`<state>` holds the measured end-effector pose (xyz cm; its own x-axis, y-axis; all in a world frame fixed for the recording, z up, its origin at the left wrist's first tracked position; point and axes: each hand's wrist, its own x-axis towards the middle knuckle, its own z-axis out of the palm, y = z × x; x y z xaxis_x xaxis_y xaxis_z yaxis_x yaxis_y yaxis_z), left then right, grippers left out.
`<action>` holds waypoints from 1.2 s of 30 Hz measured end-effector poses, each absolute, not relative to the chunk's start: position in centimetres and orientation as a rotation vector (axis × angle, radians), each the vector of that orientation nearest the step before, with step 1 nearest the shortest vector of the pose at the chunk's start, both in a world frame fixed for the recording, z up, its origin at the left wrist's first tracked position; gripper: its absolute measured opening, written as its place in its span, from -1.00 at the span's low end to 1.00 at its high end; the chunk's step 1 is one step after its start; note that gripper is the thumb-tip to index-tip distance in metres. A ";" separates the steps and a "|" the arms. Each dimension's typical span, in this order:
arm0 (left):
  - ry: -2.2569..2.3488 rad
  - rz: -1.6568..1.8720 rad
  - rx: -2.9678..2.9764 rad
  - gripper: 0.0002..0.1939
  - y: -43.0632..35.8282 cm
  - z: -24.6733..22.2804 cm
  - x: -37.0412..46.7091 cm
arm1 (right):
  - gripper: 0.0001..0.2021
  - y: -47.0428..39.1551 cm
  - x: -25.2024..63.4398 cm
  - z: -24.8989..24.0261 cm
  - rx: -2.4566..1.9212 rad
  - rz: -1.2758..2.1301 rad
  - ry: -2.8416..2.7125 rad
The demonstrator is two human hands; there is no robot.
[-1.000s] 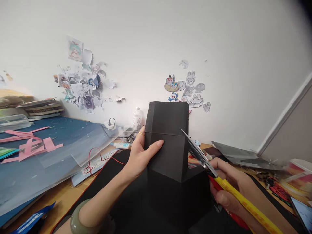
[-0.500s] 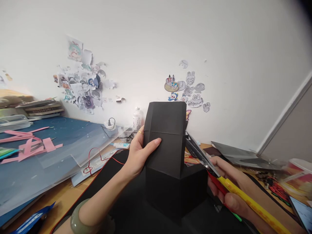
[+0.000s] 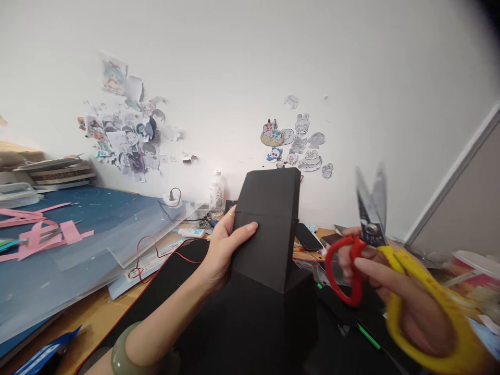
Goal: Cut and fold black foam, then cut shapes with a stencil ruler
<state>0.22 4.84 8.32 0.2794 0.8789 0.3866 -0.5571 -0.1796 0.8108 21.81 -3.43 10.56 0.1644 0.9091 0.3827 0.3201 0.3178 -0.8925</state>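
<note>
My left hand grips a folded black cardboard piece by its left edge, with the thumb pressed across its front face. The upper panel stands upright and leans back a little; its lower part spreads out over the black mat and is hard to tell from it. In my right hand is a pair of scissors with one red and one yellow handle. Their blades point up, slightly parted, away from the cardboard, and are blurred by motion.
Pink paper strips lie on a blue surface at left. A white bottle stands by the wall, with a glue tube in front. A phone lies behind the cardboard. A green stick rests on the mat.
The scissors have come away from the cardboard's right edge, swung upright and moved right with my right hand. The cardboard has tilted slightly; my left hand keeps its hold.
</note>
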 end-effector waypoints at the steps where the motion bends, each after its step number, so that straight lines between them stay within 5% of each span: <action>1: 0.352 1.289 1.155 -0.65 4.6 8.1 0.5 | -0.66 -3.3 21.3 10.4 -1.188 0.657 -1.313; 4: 0.313 1.165 1.134 -0.64 3.7 7.4 1.6 | -0.56 -3.3 19.6 10.2 -1.127 0.668 -1.215; 21: 0.288 1.063 1.104 -0.68 2.7 6.4 2.8 | -0.68 -4.2 19.3 10.2 -1.217 0.604 -1.278; 36: 0.340 1.285 1.053 -0.70 3.2 7.3 1.9 | -0.67 -4.8 19.3 11.2 -1.326 0.591 -1.282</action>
